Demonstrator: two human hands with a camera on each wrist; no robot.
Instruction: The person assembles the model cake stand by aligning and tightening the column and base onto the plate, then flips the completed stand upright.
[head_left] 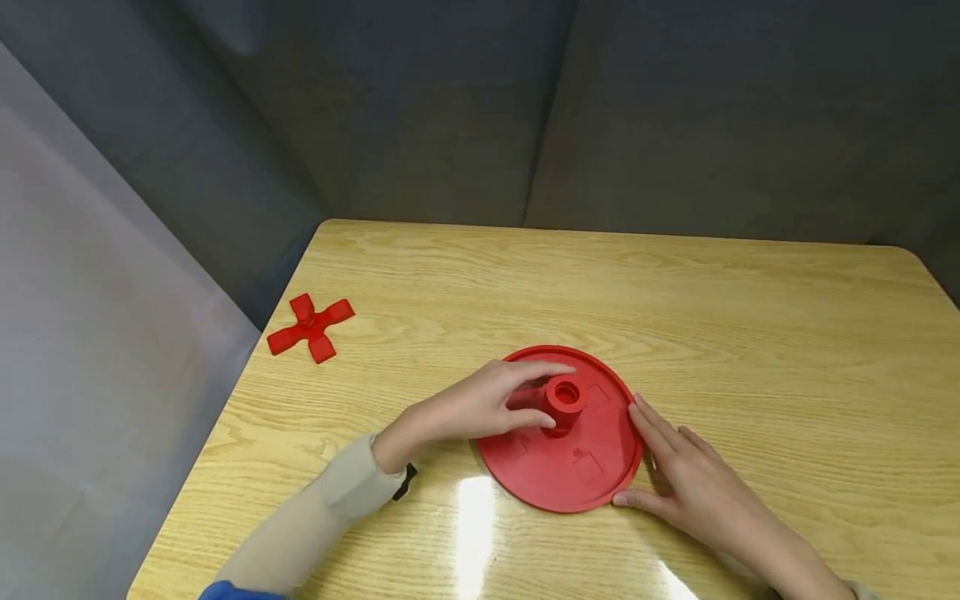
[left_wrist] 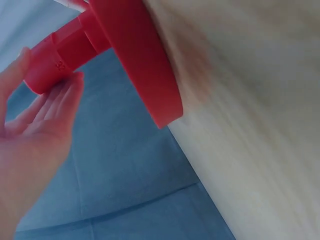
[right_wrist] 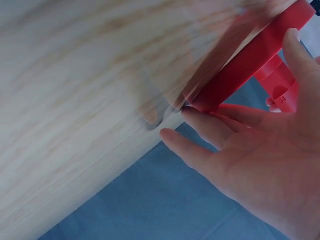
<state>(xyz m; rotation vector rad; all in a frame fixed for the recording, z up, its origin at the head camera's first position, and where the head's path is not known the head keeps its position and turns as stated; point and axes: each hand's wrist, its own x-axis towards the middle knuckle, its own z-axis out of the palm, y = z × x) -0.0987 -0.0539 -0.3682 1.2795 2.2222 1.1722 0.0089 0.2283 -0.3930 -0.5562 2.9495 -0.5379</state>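
Observation:
A round red disc (head_left: 558, 483) with a raised rim lies on the table. From its middle rises a short hollow red cylinder (head_left: 562, 414), marked with a number in the wrist views. My left hand (head_left: 501, 402) grips this cylinder near its top, thumb on one side and fingers on the other; the left wrist view shows the stepped cylinder (left_wrist: 47, 70) between them. At the disc's right edge, my right hand (head_left: 693, 479) rests with thumb and extended fingers against the rim. In the right wrist view the thumb overlaps the edge of the disc (right_wrist: 245, 62).
A red four-armed cross piece (head_left: 318, 321) with a small central peg lies near the table's left edge. The wood-grain table (head_left: 787, 350) ends at a dark fabric wall (head_left: 675, 125) behind, with a pale cloth (head_left: 97, 333) to the left.

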